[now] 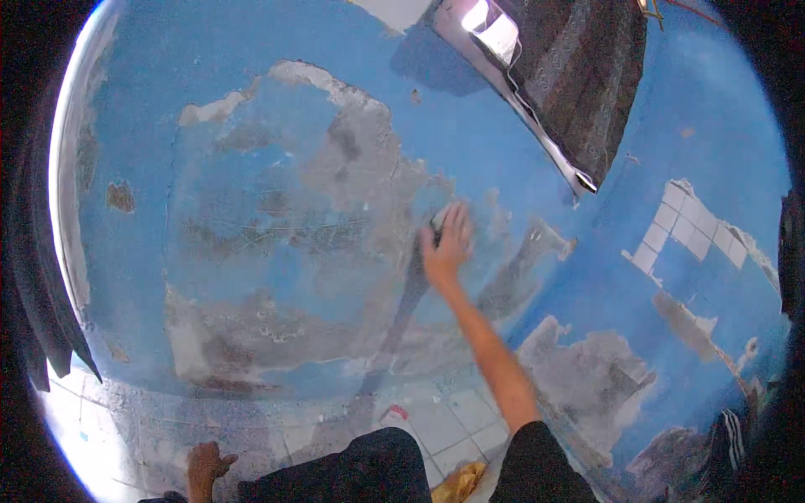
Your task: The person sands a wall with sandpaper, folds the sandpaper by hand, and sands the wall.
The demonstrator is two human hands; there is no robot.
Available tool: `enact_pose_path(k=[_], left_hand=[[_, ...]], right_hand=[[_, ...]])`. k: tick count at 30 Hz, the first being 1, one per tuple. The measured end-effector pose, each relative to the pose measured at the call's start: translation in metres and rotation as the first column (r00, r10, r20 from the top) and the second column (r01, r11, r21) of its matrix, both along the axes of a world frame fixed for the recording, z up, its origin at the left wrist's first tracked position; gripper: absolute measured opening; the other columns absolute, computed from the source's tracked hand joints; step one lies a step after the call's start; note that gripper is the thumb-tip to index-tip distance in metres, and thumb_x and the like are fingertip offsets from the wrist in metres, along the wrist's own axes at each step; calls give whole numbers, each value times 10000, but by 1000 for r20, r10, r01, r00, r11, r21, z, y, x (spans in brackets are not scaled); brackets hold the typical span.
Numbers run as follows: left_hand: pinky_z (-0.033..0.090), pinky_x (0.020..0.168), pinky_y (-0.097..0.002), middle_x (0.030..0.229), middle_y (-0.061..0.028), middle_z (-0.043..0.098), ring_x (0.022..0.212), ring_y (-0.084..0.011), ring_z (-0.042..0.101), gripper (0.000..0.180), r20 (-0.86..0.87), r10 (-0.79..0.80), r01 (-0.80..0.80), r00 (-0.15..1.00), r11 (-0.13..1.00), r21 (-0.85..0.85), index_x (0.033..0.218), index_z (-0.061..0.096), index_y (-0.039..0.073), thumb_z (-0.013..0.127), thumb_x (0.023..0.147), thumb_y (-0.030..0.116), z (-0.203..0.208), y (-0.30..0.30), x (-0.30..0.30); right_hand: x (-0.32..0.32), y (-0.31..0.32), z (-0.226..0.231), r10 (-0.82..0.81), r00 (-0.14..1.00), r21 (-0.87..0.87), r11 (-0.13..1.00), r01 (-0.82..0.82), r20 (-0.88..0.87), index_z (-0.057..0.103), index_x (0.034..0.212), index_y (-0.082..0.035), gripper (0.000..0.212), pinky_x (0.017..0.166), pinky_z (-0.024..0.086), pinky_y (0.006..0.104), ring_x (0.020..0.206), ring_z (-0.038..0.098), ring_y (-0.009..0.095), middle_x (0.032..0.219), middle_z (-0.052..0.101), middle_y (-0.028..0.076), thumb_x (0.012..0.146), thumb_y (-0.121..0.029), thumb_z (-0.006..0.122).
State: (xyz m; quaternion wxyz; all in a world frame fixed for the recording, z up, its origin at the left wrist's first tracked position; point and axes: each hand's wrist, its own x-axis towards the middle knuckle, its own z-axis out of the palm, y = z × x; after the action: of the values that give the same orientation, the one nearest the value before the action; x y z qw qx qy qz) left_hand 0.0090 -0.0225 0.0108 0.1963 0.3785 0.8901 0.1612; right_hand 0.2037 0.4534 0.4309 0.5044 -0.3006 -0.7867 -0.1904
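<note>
My right hand (449, 245) presses against a blue wall (478, 134) with worn paint, its arm stretched out from the lower right. Its fingers lie over a small pale piece with a dark edge (437, 221), mostly hidden by the hand, so its kind is unclear. Around the hand the paint gives way to a grey bare patch (369, 159) with scrapes and ragged edges. Low on the left, my left hand (207, 468) is held closed beside my dark-clothed leg (352, 469), thumb out, with nothing visible in it.
A dark corrugated sheet with a pale edge (579, 84) hangs at the upper right, a bright lamp (495, 33) by it. White tiles (683, 222) show through the right wall. On the tiled floor (444, 427) are a small red-and-white piece (394, 413) and a yellow-brown crumpled thing (459, 484).
</note>
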Motion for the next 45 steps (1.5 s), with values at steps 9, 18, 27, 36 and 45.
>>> enact_pose_path(k=[9, 18, 27, 36, 45], left_hand=[[512, 788, -500, 915, -239, 678, 912, -413, 654, 667, -19, 1, -1, 1000, 1000, 2, 960, 642, -23, 694, 754, 610, -15, 2, 0], [509, 835, -497, 975, -260, 673, 957, -405, 651, 661, -31, -41, 41, 999, 999, -16, 1007, 639, -36, 695, 777, 581, 9, 8, 8], [507, 839, -495, 996, -266, 668, 984, -410, 643, 636, -11, 2, -2, 1000, 999, -45, 962, 665, -40, 717, 770, 564, 5, 7, 7], [514, 812, -492, 954, -265, 675, 949, -412, 653, 646, 1, -27, 27, 1000, 998, -53, 920, 675, -33, 702, 764, 593, 2, 19, 4], [512, 830, -499, 948, -256, 674, 937, -408, 656, 662, -11, -7, 6, 1000, 998, -61, 936, 686, -25, 689, 767, 615, 21, 12, 11]], right_hand=[[-7, 14, 145, 74, 988, 185, 981, -48, -136, 192, 1534, -55, 753, 1155, 149, 518, 1469, 160, 336, 1595, 167, 177, 988, -526, 409], [4, 1, -35, -29, 999, -24, 999, 29, 20, 109, 1552, -76, 919, 1089, 79, 663, 1468, 90, 409, 1612, 91, 175, 907, -603, 496], [-5, -3, 137, -11, 990, -41, 999, 5, -142, 143, 1542, -64, 865, 1142, 106, 587, 1464, 153, 378, 1611, 134, 145, 939, -605, 447], [9, 4, -41, -110, 989, -29, 993, 113, 96, 78, 1553, -78, 956, 1107, 109, 639, 1475, 96, 380, 1621, 41, 155, 896, -614, 520], [-3, 3, 156, 43, 980, -115, 991, -67, -195, 101, 1556, -123, 855, 1082, 28, 706, 1476, 84, 388, 1625, 67, 119, 942, -652, 371]])
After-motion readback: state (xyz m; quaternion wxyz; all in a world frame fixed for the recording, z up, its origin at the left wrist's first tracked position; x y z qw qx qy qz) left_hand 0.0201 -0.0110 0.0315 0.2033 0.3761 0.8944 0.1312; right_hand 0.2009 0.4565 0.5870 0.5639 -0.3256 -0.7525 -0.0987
